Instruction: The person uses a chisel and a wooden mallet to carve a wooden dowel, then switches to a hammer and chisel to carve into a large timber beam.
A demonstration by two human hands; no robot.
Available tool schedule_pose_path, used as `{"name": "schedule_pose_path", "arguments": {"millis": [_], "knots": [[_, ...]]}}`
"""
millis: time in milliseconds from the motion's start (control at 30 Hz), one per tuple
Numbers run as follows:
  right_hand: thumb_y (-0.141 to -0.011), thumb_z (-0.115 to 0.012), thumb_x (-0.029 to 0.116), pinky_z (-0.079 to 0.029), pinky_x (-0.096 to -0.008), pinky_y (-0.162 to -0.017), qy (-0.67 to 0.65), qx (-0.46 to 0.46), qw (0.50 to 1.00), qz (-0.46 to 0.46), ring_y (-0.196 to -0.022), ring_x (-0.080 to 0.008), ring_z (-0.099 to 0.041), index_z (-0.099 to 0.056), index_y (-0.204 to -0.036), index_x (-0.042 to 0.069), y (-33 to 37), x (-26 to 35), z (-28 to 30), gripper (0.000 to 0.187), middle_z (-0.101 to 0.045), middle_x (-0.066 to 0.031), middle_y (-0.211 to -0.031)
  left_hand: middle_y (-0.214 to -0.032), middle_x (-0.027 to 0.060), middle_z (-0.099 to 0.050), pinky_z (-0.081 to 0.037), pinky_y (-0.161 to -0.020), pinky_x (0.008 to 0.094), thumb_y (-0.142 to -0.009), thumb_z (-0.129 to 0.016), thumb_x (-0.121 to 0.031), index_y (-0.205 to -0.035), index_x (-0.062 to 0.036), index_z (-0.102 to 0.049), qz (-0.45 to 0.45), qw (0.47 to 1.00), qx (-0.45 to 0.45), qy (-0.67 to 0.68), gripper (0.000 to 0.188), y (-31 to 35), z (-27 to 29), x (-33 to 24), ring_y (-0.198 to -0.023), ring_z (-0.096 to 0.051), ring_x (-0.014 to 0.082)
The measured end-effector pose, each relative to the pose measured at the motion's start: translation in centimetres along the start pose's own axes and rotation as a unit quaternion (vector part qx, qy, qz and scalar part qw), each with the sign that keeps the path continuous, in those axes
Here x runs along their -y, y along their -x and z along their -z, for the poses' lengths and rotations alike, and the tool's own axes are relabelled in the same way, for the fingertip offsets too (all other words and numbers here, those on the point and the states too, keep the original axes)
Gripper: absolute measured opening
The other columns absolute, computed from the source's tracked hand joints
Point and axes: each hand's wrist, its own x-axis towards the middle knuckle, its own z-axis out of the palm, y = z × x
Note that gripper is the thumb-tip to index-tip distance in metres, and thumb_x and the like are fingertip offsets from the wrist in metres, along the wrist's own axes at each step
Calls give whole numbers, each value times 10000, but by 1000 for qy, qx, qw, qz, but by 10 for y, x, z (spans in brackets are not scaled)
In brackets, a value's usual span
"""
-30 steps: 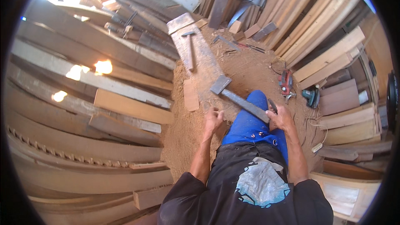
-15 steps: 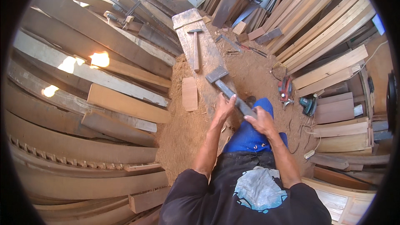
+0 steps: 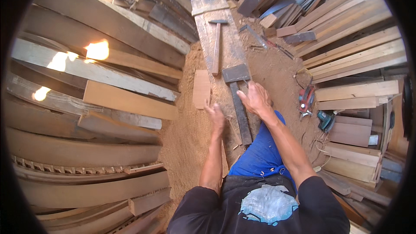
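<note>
A dark grey wooden mallet point(image 3: 241, 115) with a broad block head lies on the narrow, sawdust-covered plank bench point(image 3: 210, 9), its handle pointing toward my blue trousers. My right hand point(image 3: 258, 100) is just right of the handle, below the head. Its thumb and fingers are apart, and the thumb reaches close to the handle; whether they touch I cannot tell. Left of the mallet, my left hand point(image 3: 216, 119) hovers with loosely bent, parted fingers and nothing in them. Beyond its fingertips is a flat reddish wood piece point(image 3: 201, 89). A hammer point(image 3: 216, 48) lies farther up the bench.
Long boards point(image 3: 125, 100) are stacked along the left, and lighter timbers point(image 3: 351, 61) lean at the right. On the sawdust floor to the right are a red power tool point(image 3: 306, 99), a teal power tool point(image 3: 325, 120), a metal square point(image 3: 255, 36) and long-handled pliers point(image 3: 281, 48).
Both hands have come off the mallet, which now lies more in line with the bench. My left hand moved left and slightly down; my right hand moved up toward the mallet head. The view shifted.
</note>
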Motion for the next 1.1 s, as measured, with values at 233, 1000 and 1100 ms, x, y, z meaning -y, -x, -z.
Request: {"name": "schedule_pose_path", "arguments": {"millis": [233, 1000, 1100], "knots": [[-844, -630, 387, -490, -522, -784, 37, 36, 998, -22, -927, -457, -608, -446, -1086, -72, -43, 8, -30, 550, -571, -328, -1024, -924, 118, -611, -517, -544, 284, -997, -404, -358, -1151, -64, -461, 387, 908, 14, 158, 337, -59, 32, 141, -645, -578, 164], [-752, -772, 314, -499, -443, -564, -22, 129, 991, 7, -646, -391, -614, -450, -946, -28, -78, -17, -42, 508, -545, -209, -735, -910, 97, -616, -527, -642, 307, -925, -551, -165, -1080, -48, -512, 476, 860, -54, 175, 198, -134, -12, 332, -747, -609, 188], [-755, -766, 327, -501, -446, -575, -23, 138, 990, -5, -652, -396, -612, -452, -944, -10, -77, -16, -43, 498, -547, -213, -746, -920, 100, -619, -530, -658, 310, -916, -568, -141, -1084, -43, -516, 438, 876, -65, 190, 201, -134, -6, 328, -764, -614, 194]]}}
